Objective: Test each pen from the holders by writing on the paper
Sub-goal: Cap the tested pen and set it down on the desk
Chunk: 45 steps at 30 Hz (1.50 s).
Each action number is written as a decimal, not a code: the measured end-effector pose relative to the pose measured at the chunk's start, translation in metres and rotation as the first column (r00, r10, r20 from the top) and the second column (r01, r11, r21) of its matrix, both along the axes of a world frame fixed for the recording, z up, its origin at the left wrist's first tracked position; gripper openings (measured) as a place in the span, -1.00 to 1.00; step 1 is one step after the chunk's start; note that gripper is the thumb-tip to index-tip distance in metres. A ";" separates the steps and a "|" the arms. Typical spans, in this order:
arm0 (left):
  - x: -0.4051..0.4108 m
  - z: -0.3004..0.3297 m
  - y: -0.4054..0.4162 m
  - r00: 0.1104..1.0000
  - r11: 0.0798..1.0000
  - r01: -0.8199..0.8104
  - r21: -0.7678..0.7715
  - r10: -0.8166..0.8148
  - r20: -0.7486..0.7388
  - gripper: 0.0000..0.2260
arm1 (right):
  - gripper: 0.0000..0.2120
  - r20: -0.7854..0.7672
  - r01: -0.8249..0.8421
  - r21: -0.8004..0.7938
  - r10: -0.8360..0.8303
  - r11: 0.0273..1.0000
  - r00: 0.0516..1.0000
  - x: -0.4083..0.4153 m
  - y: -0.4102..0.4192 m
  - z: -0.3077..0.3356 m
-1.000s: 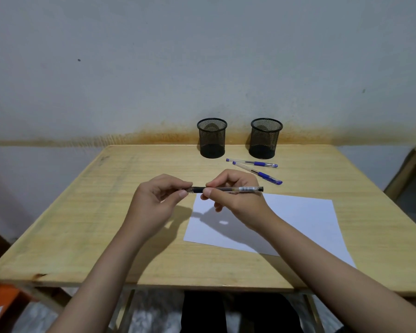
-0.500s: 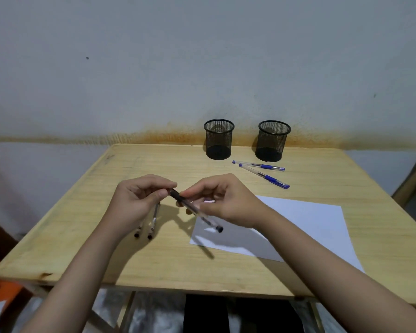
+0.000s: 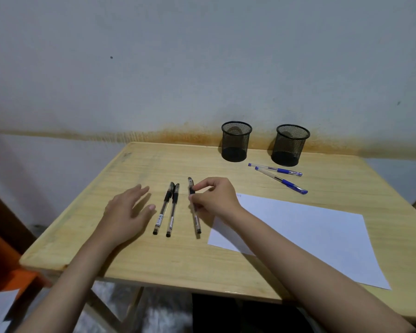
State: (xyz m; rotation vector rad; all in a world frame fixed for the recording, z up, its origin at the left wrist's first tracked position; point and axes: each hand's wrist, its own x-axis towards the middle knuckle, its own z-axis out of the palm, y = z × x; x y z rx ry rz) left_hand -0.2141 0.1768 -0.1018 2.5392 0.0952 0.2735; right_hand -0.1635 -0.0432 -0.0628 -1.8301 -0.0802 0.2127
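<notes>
The right hand (image 3: 214,200) is pinching the third black pen (image 3: 194,207) near its cap, the pen lying on the table (image 3: 202,255) with its long axis running from far edge to near edge, just left of the paper (image 3: 310,236), while the left hand (image 3: 127,210) is hovering with fingers spread beside two other black pens (image 3: 167,210)

1. I see bare table (image 3: 139,164) left of the left holder (image 3: 235,141).
2. Two blue pens (image 3: 280,177) lie just before the right holder (image 3: 290,145), blocking approach there.
</notes>
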 end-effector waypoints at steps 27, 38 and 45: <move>0.002 -0.010 -0.001 0.997 0.998 -0.054 -0.028 0.055 0.048 -0.53 | -0.92 0.421 0.173 -0.202 -0.074 0.964 0.904 0.012 -0.058 -0.015; -0.015 -0.005 -0.148 0.874 0.875 0.475 0.093 -0.482 0.063 -0.53 | -0.85 0.526 0.417 -0.418 -0.159 0.807 0.835 0.039 -0.149 -0.017; -0.003 -0.016 -0.176 0.873 0.863 0.487 0.130 -0.483 -0.067 -0.53 | -0.83 0.497 0.469 -0.585 -0.164 0.662 0.852 0.056 -0.177 -0.020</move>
